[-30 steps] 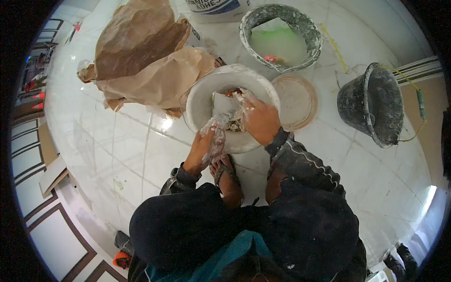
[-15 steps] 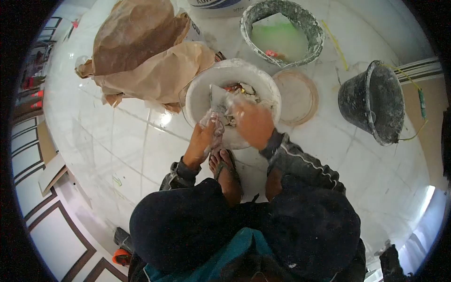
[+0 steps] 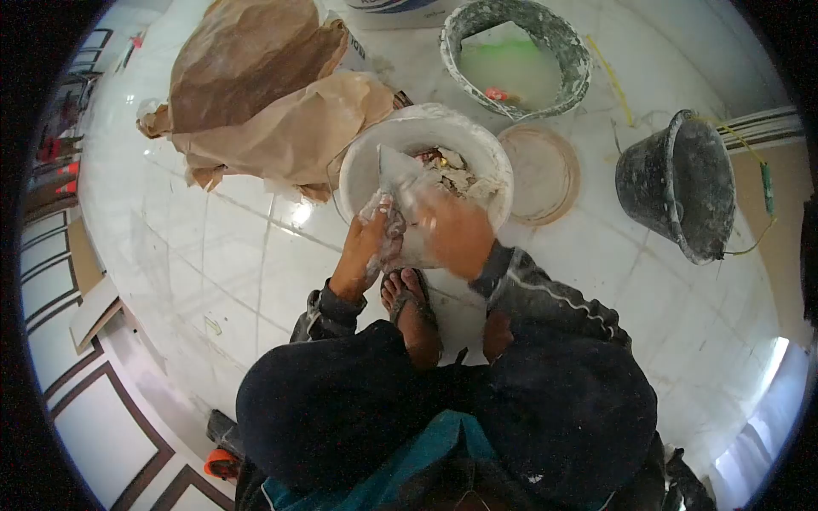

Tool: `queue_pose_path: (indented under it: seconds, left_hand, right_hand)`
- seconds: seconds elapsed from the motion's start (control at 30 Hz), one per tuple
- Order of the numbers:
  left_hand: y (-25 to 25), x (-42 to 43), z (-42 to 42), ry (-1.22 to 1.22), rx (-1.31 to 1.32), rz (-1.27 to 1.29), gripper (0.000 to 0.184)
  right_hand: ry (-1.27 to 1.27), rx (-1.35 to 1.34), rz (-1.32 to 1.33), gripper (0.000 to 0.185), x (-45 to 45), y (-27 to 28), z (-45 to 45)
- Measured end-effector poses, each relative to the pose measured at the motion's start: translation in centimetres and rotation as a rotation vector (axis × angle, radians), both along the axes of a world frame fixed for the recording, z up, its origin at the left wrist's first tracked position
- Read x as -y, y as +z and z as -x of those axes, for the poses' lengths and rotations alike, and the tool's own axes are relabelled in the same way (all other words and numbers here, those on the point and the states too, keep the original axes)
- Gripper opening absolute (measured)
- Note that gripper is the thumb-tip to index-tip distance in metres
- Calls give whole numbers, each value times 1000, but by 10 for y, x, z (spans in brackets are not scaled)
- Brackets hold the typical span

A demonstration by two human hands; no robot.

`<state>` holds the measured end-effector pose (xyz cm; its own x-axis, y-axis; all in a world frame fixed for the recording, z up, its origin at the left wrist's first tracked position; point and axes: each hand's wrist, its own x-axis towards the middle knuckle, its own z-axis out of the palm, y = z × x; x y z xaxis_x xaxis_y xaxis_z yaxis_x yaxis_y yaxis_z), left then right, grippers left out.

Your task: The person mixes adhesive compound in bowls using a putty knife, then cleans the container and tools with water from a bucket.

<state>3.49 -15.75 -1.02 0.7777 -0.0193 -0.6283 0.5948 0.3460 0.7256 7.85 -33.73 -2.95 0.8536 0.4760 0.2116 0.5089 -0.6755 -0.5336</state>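
In the head view, my left hand (image 3: 365, 247) is closed around the lower end of what looks like a putty knife (image 3: 394, 170). Its pale, flat blade points up and away over the white bucket (image 3: 362, 149). Whitish, crinkled material, paste or plastic, covers the grip and my fingers. Close beside the blade is my right hand (image 3: 460, 234), smeared by motion, so its fingers and anything in them cannot be made out. Broken whitish chunks and scraps (image 3: 456, 175) lie inside the bucket beneath both hands.
A crumpled brown paper sack (image 3: 247, 94) lies left of the bucket. Behind it stands a plaster-crusted bucket (image 3: 579, 85) of cloudy water. A round lid (image 3: 545, 179) rests on the tiles, and a black bucket (image 3: 639, 183) is tipped over at right. My sandalled feet (image 3: 413, 311) are near.
The view has shifted slightly. My right hand has moved a little down and left beside the blade, still blurred. My left hand keeps its hold.
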Motion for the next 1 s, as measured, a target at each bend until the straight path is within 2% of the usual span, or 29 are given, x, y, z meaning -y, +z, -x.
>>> queue_pose_path:
  seconds: [0.03, 0.07, 0.1, 0.17, 0.23, 0.3, 0.33, 0.4, 0.5, 0.67, 0.73, 0.83, 0.93, 1.0]
  left_hand:
    - [2, -1, 1, -44, -20, 30, 28]
    - [2, -1, -1, -98, -37, 60, 28]
    - [0, -1, -3, -100, -36, 60, 28]
    - [-4, -2, -1, 51, -8, 15, 30]
    - [7, -4, -7, 13, -17, 57, 31]
    - [10, -4, -8, -11, -28, 99, 31]
    - [7, -1, -11, 63, -46, 73, 29]
    - [6, 2, -11, 126, -69, 52, 28]
    - [10, 4, -7, -9, -149, 146, 33]
    - [9, 2, -6, -2, -169, 87, 30]
    - [2, 5, -3, -15, -155, 132, 30]
    - [-1, 0, -3, -16, -146, 178, 29]
    - [5, 5, -2, -20, -147, 182, 30]
    - [1, 5, -3, -23, -149, 155, 31]
  right_hand:
    - [17, -13, 142, 21, 3, -5, -6]
    - [-62, 93, 38, 12, 11, -12, -18]
    - [-64, 95, 39, 12, 14, -4, -21]
    - [-91, -86, 2, 16, 17, 20, -18]
    - [-75, 61, -5, 23, 6, 10, -1]
    - [221, 203, -68, 29, 1, 19, 15]
    - [227, 169, -34, 32, -1, 20, 18]
    - [182, 150, 24, 34, -1, 22, 14]
    - [138, 110, 85, 33, 3, 16, 1]
    - [188, 167, -39, 30, 0, 8, 6]
    - [53, 181, 139, 28, 5, 3, -12]
    - [205, 227, 43, 28, 0, 3, 6]
    - [76, 69, 128, 26, 3, -4, -12]
    - [118, 147, 27, 26, 4, -2, -4]
